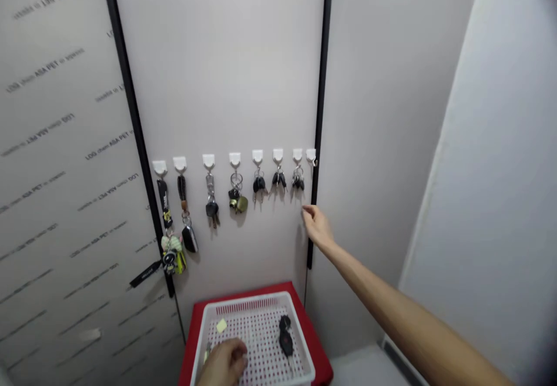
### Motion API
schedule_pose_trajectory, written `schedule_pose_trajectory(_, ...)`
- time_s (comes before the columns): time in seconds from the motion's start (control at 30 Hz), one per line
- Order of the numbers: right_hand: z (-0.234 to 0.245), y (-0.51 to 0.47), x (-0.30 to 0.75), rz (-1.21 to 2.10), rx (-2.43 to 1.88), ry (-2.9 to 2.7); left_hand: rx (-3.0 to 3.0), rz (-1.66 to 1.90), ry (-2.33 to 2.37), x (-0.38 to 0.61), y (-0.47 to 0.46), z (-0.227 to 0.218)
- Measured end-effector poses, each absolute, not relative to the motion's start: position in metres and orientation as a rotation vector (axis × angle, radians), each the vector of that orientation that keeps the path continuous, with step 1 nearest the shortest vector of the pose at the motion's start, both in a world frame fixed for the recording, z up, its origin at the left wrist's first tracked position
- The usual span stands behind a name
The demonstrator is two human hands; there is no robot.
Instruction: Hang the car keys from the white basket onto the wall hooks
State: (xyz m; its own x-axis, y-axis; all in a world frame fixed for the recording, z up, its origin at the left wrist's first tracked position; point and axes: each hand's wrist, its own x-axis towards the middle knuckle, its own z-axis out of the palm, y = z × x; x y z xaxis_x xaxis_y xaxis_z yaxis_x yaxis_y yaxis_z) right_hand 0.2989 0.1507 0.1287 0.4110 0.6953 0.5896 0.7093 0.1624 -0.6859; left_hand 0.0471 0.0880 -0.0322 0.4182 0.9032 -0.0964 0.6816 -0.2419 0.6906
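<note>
My right hand [318, 226] reaches up to the wall, just below the rightmost key bunch [297, 181]. Its fingers are loosely bent and a little apart, with nothing seen between them. Over the left front of a white plastic basket [310, 354] is my left hand [224, 363], fingers curved and apart from the thumb, no object visible in it. Inside the basket lie a black key fob [285, 342] at the right and a pale yellow paper piece [221, 325] at the back left. A small item beside my left hand is too hidden to name.
White hooks [235, 158] form a row on the wall; several carry keys, including a keychain with a figure [172, 255] at far left. The rightmost hook [310, 155] bears no keys. A red surface [319, 351] supports the basket. Black strips [324, 67] edge the panel.
</note>
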Motion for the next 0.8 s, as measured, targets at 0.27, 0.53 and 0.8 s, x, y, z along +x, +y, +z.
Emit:
schedule_pose_trajectory(0.27,0.009,0.086,0.252,0.157,-1.664,-2.271,2.029,0.407,1.323,0.045,0.091,-0.030)
schedule_pose_trajectory(0.53,-0.008,0.089,0.239,-0.198,-1.796,-2.558,2.032,0.422,1.336,0.045,0.090,-0.032)
schedule_pose_trajectory(0.8,-0.008,0.086,0.242,-0.035,-1.796,-2.405,2.010,0.398,1.340,0.047,0.093,-0.036)
